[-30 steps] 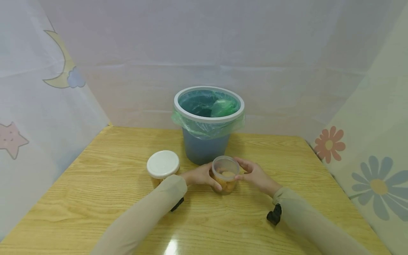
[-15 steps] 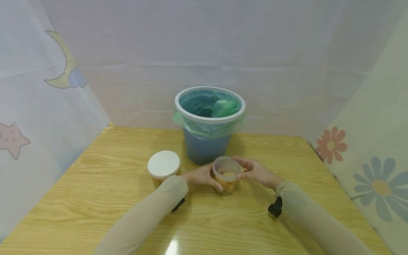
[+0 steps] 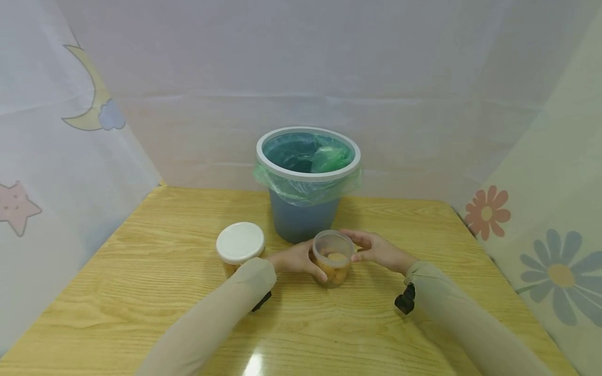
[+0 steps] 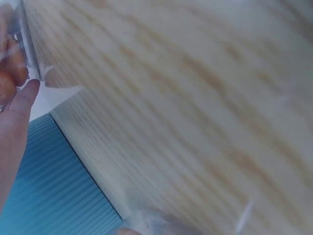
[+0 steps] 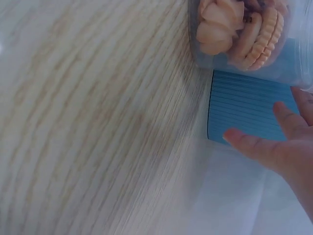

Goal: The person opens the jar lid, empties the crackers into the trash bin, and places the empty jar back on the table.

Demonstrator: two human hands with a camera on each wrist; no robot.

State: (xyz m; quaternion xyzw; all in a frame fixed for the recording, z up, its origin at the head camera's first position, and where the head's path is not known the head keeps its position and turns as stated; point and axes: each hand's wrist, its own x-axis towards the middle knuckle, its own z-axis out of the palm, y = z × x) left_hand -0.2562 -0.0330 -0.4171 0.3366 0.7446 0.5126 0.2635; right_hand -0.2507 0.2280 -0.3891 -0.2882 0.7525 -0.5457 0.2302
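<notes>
A clear plastic jar (image 3: 335, 249) with no lid stands on the table, part-filled with orange-brown cookies (image 5: 259, 36). My left hand (image 3: 295, 259) grips it from the left, thumb at the front and fingers behind. In the left wrist view a finger of the left hand (image 4: 13, 132) lies by the jar's side. On the jar's right is my right hand (image 3: 380, 253), its thumb close to the wall. The right wrist view shows the fingers (image 5: 257, 147) extended and spread beside the jar, apart from it. A second jar with a white lid (image 3: 241, 242) stands to the left.
Right behind the jars stands a blue trash bin (image 3: 304, 214) with a light rim and a green plastic liner (image 3: 331, 158). The wooden table (image 3: 301, 334) meets printed cloth walls at the back and both sides.
The right thumb has come away from the open jar's rim, and the right hand has shifted slightly. The left hand and both jars stay where they were.
</notes>
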